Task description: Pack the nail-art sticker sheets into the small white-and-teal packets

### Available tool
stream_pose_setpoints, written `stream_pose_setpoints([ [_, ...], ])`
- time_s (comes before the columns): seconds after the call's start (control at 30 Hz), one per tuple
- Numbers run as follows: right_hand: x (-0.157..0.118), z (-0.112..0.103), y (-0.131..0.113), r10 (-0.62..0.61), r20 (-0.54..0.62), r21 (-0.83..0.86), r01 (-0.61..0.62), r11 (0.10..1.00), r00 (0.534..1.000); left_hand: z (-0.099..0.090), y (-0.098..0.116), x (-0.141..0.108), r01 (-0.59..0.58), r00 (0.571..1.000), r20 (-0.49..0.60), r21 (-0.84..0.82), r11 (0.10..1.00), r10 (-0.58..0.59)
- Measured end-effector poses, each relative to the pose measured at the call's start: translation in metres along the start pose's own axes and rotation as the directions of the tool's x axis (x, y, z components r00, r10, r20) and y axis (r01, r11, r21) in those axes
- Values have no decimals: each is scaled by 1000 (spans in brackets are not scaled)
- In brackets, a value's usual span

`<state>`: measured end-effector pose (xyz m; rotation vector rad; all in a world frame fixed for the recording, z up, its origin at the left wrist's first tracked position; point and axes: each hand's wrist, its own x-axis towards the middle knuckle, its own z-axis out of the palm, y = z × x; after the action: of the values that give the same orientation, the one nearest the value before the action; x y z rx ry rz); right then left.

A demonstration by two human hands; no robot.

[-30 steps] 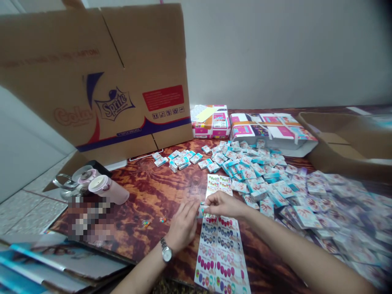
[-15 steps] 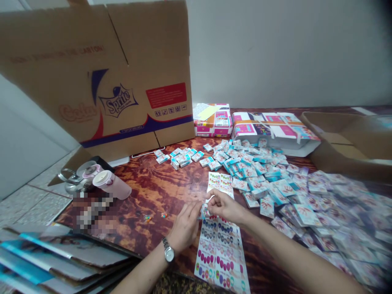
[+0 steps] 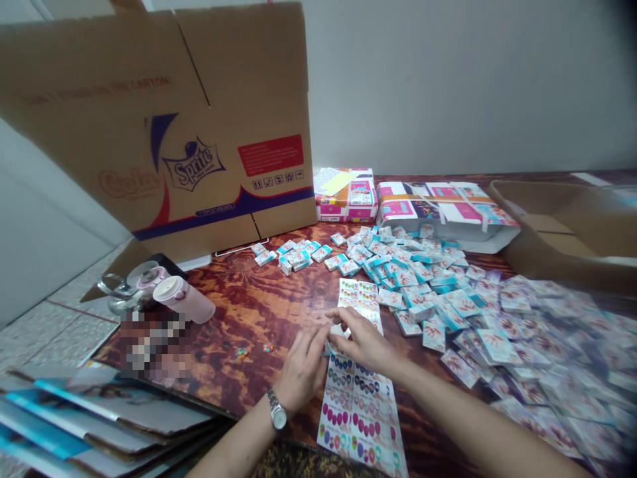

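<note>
Over a long printed sheet [image 3: 355, 418] with rows of coloured nail shapes, my two hands meet around a small white and light-blue box [image 3: 340, 330], mostly hidden by the fingers. My left hand [image 3: 304, 365], with a silver watch on its wrist, closes on the box from the left. From the right, my right hand [image 3: 365, 342] curls its thumb and fingers about the same box. To the right of the sheet lies a large loose heap of similar small boxes [image 3: 434, 333] with a red hand print on them.
A big cardboard carton [image 3: 239, 99] stands at back left. Wrapped parcels [image 3: 442, 209] lie along the wall, beside an open carton [image 3: 572, 232]. A pink tumbler [image 3: 186, 299], small colourful bits [image 3: 242, 353] and folded cardboard [image 3: 99, 411] are to the left.
The fingers of my right hand have shifted and arch more openly over the small box. My left hand stays nearly in place.
</note>
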<state>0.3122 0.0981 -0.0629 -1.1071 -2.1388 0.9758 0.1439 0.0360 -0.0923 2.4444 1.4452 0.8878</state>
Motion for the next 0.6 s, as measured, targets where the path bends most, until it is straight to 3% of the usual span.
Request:
stream_pose_setpoints([
  [0.13, 1, 2, 4, 79, 112, 129, -94, 987, 991, 1, 0, -1, -13, 1000, -4, -64, 998, 13],
  [0.2, 0, 5, 4, 92, 111, 182, -112, 977, 989, 2, 0, -2, 2, 1000, 7, -91, 996, -2],
  [0.37, -5, 7, 3, 77, 47, 221, -85, 972, 996, 1, 0, -1, 44, 999, 18, -130, 991, -42],
  [0.5, -12, -2, 0, -11, 87, 248, -11, 969, 996, -1, -2, 1, 67, 997, -28, -166, 984, -73],
  [0.6, -16, -6, -5, -9, 77, 256, -11, 967, 997, -2, 1, 4, 77, 996, -37, -186, 980, -85],
])
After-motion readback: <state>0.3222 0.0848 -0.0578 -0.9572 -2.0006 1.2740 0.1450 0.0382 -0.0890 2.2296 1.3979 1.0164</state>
